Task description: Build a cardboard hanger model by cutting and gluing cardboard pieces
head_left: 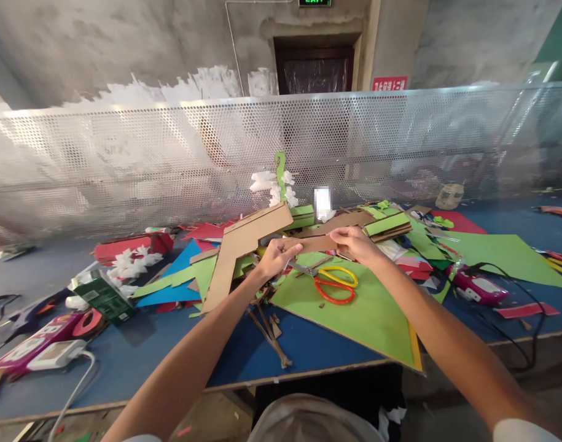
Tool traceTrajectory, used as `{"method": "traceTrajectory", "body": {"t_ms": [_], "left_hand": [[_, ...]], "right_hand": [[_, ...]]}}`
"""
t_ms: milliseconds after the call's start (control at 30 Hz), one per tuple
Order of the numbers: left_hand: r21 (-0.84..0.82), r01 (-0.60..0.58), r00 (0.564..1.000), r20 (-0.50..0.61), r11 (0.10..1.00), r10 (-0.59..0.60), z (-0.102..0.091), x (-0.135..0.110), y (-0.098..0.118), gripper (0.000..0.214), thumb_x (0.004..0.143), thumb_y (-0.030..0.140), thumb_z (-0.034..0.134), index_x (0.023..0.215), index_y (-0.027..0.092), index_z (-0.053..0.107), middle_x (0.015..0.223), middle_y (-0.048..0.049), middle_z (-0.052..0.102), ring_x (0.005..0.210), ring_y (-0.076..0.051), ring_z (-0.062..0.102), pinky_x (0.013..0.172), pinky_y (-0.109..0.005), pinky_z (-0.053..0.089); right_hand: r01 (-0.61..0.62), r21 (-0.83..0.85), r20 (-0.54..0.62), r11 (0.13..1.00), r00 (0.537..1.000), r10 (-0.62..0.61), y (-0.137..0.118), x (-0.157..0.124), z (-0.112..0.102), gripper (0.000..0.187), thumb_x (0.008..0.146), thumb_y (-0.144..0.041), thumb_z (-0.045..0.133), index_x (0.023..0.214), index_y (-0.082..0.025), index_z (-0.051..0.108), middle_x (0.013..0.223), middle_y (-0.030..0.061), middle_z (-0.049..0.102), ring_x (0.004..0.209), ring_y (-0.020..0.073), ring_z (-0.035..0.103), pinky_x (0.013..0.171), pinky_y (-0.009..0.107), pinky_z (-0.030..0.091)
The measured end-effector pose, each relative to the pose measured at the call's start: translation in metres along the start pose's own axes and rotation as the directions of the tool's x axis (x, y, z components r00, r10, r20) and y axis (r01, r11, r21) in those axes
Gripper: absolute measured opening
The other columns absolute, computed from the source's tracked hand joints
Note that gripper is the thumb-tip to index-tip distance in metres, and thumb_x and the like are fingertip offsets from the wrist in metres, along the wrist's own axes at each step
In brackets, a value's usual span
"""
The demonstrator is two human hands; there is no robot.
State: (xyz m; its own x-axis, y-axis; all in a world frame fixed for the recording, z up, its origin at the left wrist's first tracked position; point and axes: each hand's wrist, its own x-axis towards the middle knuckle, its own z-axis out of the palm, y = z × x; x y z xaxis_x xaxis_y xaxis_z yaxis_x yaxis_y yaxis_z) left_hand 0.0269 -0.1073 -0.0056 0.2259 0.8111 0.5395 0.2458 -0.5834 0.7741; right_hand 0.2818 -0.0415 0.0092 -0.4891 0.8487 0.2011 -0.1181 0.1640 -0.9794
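Between my hands is a short strip of brown cardboard (314, 244), stretched level above the pile. My left hand (277, 256) pinches its left end with thumb and fingers. At the other end, my right hand (354, 243) grips it the same way. Just below lie scissors (336, 284) with one yellow and one orange handle loop, resting on a green sheet (349, 319). An angled cardboard piece (244, 245) leans left of my left hand. Beyond my right hand sits a green-topped cardboard strip (386, 224).
Perforated metal panel (170, 159) borders the blue table's back. A green paper swan-like neck with white tufts (281, 178) stands behind the pile. At left are a dark green box (103, 296) and a white power strip (54, 356); a black cable (535, 325) loops at right.
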Motion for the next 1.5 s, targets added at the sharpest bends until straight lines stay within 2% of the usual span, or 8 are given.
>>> {"method": "traceTrajectory", "body": {"t_ms": [167, 333, 433, 533, 667, 833, 1000, 1500], "left_hand": [[0.267, -0.098, 0.992, -0.047, 0.959, 0.114, -0.004, -0.003, -0.011, 0.042, 0.098, 0.049, 0.062, 0.113, 0.013, 0.078, 0.084, -0.0057, 0.071, 0.066, -0.013, 0.057, 0.062, -0.024, 0.046], [0.719, -0.36, 0.915, 0.148, 0.594, 0.375, -0.013, -0.009, -0.019, 0.041, 0.106, 0.028, 0.047, 0.142, 0.026, 0.066, 0.086, -0.0036, 0.066, 0.074, -0.015, 0.056, 0.071, -0.024, 0.048], [0.817, -0.431, 0.87, 0.263, 0.384, 0.416, -0.015, -0.011, -0.015, 0.048, 0.107, 0.022, 0.039, 0.151, 0.026, 0.057, 0.078, -0.0022, 0.057, 0.076, -0.016, 0.054, 0.071, -0.024, 0.047], [0.809, -0.492, 0.844, 0.352, 0.321, 0.405, -0.013, -0.011, -0.01, 0.051, 0.107, 0.018, 0.034, 0.154, 0.027, 0.053, 0.073, -0.0008, 0.052, 0.075, -0.017, 0.053, 0.069, -0.024, 0.046], [0.696, -0.461, 0.887, 0.356, 0.551, 0.293, -0.005, -0.01, -0.002, 0.051, 0.102, 0.019, 0.039, 0.151, 0.021, 0.055, 0.073, -0.0005, 0.054, 0.069, -0.016, 0.051, 0.066, -0.026, 0.044], [0.342, -0.013, 0.98, 0.19, 0.939, -0.055, 0.011, -0.007, 0.008, 0.049, 0.101, 0.043, 0.05, 0.138, 0.013, 0.062, 0.08, -0.0008, 0.061, 0.066, -0.014, 0.051, 0.061, -0.024, 0.04], [0.167, 0.188, 0.961, 0.172, 0.968, -0.216, 0.022, -0.003, 0.007, 0.054, 0.094, 0.064, 0.055, 0.078, 0.013, 0.063, 0.064, 0.0015, 0.05, 0.058, -0.011, 0.044, 0.054, -0.024, 0.033], [0.163, 0.141, 0.965, 0.199, 0.977, -0.172, 0.022, -0.005, 0.006, 0.052, 0.092, 0.062, 0.061, 0.072, 0.015, 0.06, 0.064, 0.0018, 0.049, 0.059, -0.011, 0.042, 0.055, -0.023, 0.033]], "right_hand": [[0.22, 0.009, -0.011, 0.975, 0.975, -0.22, 0.004, 0.001, 0.001, 0.033, 0.073, -0.044, 0.09, 0.094, -0.022, 0.08, 0.094, 0.0044, 0.079, 0.079, 0.018, 0.072, 0.08, 0.033, 0.059], [0.333, 0.087, -0.078, 0.939, 0.942, -0.327, 0.001, -0.001, 0.007, 0.037, 0.071, -0.034, 0.091, 0.105, -0.025, 0.079, 0.125, 0.0058, 0.076, 0.116, 0.0226, 0.069, 0.103, 0.035, 0.053], [0.279, 0.253, -0.1, 0.926, 0.96, -0.262, -0.001, -0.004, 0.012, 0.051, 0.065, -0.031, 0.094, 0.113, -0.028, 0.075, 0.124, 0.0047, 0.077, 0.114, 0.0224, 0.07, 0.097, 0.034, 0.057], [0.23, 0.32, -0.105, 0.919, 0.973, -0.206, 0.001, -0.004, 0.015, 0.055, 0.065, -0.03, 0.093, 0.117, -0.029, 0.073, 0.106, 0.0017, 0.079, 0.101, 0.019, 0.073, 0.088, 0.029, 0.059], [0.185, 0.307, -0.179, 0.934, 0.975, -0.135, 0.003, -0.001, 0.016, 0.046, 0.066, -0.029, 0.092, 0.109, -0.023, 0.076, 0.093, 0.0015, 0.079, 0.088, 0.0175, 0.073, 0.081, 0.029, 0.062], [0.135, 0.281, -0.237, 0.95, 0.969, -0.068, 0.001, -0.002, 0.024, 0.037, 0.067, -0.028, 0.091, 0.101, -0.019, 0.078, 0.104, 0.0068, 0.08, 0.098, 0.0226, 0.075, 0.091, 0.036, 0.063], [0.14, 0.269, -0.174, 0.953, 0.98, -0.095, -0.002, -0.007, 0.033, 0.037, 0.072, -0.035, 0.088, 0.104, -0.021, 0.077, 0.109, 0.0083, 0.081, 0.108, 0.0275, 0.075, 0.099, 0.042, 0.062], [0.063, 0.036, -0.023, 0.997, 0.998, -0.062, 0.005, -0.012, 0.035, 0.039, 0.073, -0.044, 0.089, 0.101, -0.021, 0.077, 0.096, 0.0071, 0.082, 0.084, 0.0272, 0.077, 0.071, 0.04, 0.066]]}}
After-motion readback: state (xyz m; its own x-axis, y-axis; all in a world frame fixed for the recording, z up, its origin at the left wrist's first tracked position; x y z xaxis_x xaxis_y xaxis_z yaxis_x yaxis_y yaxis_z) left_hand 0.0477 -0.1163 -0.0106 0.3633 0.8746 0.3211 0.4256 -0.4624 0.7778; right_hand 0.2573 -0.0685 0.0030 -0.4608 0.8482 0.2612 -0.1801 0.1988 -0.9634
